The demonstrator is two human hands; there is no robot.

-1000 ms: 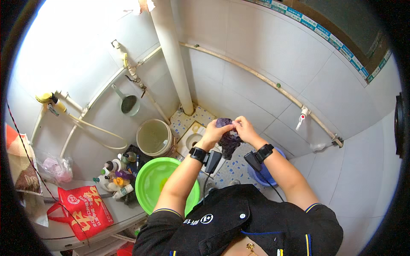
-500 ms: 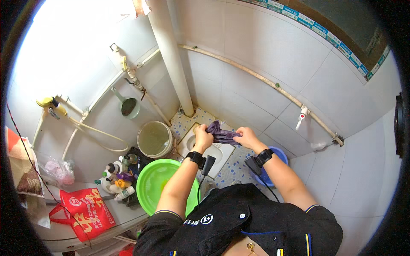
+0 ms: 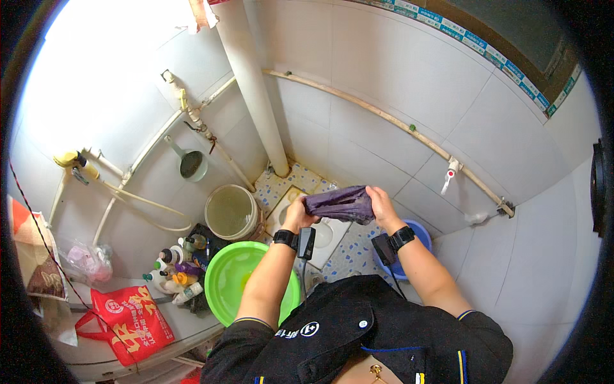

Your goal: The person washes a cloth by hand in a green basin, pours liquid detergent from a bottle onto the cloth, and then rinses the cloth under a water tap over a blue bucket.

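- Seen from above in a small tiled washroom, a person holds a wet-looking purple cloth (image 3: 339, 205) stretched between both hands, over the floor tiles.
- The left hand (image 3: 299, 212) clenches one end; the right hand (image 3: 384, 206) grasps the other (both wrists wear black bands).
- A green basin (image 3: 238, 281) sits below left, a beige bucket (image 3: 231, 212) beside it.
- Wringing likely goes best with firm opposite twists, the cloth kept above the basin.

purple cloth (image 3: 339, 203), green basin (image 3: 246, 278) (glossy), red bag (image 3: 131, 323)
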